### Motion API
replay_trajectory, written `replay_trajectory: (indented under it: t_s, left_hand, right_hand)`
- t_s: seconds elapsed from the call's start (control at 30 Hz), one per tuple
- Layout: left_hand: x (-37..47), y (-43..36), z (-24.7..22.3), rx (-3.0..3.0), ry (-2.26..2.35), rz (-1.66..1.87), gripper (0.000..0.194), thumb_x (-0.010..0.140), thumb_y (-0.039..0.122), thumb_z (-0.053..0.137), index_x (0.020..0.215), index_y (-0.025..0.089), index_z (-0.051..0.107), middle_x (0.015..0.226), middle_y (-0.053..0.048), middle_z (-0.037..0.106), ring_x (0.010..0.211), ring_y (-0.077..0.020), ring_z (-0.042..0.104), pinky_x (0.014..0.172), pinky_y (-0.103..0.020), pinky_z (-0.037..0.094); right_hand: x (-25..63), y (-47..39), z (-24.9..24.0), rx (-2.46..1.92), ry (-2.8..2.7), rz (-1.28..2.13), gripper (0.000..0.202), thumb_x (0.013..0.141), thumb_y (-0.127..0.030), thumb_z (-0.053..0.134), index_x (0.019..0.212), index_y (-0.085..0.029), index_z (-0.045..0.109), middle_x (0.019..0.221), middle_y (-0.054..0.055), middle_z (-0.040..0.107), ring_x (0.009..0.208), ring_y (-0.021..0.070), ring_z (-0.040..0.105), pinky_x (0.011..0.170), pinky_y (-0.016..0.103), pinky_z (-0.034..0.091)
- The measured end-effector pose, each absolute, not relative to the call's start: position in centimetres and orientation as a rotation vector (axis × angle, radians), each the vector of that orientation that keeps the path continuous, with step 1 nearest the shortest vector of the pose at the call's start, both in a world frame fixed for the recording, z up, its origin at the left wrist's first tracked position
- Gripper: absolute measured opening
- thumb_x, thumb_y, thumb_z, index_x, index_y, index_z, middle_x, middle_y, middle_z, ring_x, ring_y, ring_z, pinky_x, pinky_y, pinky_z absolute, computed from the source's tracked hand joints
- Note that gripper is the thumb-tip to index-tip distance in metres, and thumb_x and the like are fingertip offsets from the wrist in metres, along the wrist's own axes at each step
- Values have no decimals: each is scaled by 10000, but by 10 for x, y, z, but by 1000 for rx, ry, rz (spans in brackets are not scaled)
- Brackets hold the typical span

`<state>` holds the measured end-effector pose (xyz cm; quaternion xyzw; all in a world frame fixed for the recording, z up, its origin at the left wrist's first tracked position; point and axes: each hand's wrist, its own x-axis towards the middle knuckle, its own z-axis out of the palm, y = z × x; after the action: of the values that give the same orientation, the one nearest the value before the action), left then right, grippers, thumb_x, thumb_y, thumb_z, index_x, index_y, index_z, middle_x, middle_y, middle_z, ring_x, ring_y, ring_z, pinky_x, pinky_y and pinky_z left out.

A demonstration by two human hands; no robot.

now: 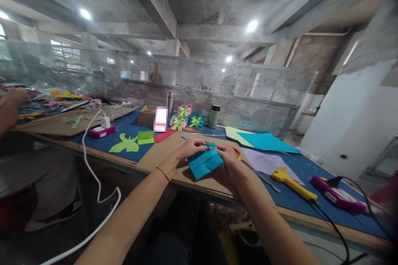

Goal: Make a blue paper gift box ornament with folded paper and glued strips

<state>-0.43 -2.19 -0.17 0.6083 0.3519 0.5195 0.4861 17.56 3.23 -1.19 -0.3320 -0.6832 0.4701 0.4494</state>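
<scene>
Over the brown cardboard sheet [161,155], a folded blue paper piece [205,164], shaped like a small box or pouch, is held between my hands. My left hand [190,149] pinches its upper left part, where narrow strips of blue paper stick up. On the upper right, my right hand [228,158] has its fingers closed on the same piece. Partly hidden behind my right hand lie red and yellow scissors [238,153]. A long, flat dark tool [263,177] rests just right of that hand.
Rightward lie a yellow glue gun [294,185], a purple device [338,196] with a cable, and blue paper sheets [269,141]. Green paper cutouts [124,144], a green bottle [214,116] and decorated paper boxes [180,120] stand beyond. A white cable [85,149] hangs left. Another person's hand [10,105] shows far left.
</scene>
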Motion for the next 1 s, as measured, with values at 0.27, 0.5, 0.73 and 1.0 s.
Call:
replay_trajectory:
  t_s: [0.27, 0.5, 0.73, 1.0]
  left_hand:
    - [-7, -15, -7, 1542, 874, 1271, 323, 756, 401, 763, 961, 153, 740, 901, -56, 713, 757, -158, 592, 642, -264, 433]
    - [-7, -14, -8, 1549, 869, 1259, 318, 756, 394, 769, 949, 143, 749, 870, -50, 711, 725, -144, 585, 641, -258, 435]
    - [-8, -11, -8, 1558, 900, 1253, 342, 742, 406, 762, 956, 140, 748, 886, -54, 718, 751, -163, 597, 635, -258, 429]
    - [-6, -17, -2, 1580, 963, 1252, 295, 747, 350, 735, 949, 137, 758, 871, -47, 715, 763, -168, 595, 647, -258, 422]
  right_hand:
    - [175, 34, -14, -831, -1674, 1180, 324, 622, -445, 828, 726, -146, 765, 640, 45, 714, 557, 170, 590, 561, 281, 431]
    - [176, 33, -14, -874, -1679, 1154, 306, 616, -445, 821, 684, -155, 751, 638, 33, 708, 547, 160, 576, 550, 275, 416]
    - [175, 34, -13, -893, -1675, 1155, 312, 611, -447, 823, 686, -154, 749, 630, 35, 703, 551, 171, 582, 550, 279, 414]
    - [174, 26, -9, -825, -1667, 1169, 327, 608, -463, 822, 690, -154, 753, 652, 38, 705, 563, 157, 573, 569, 277, 425]
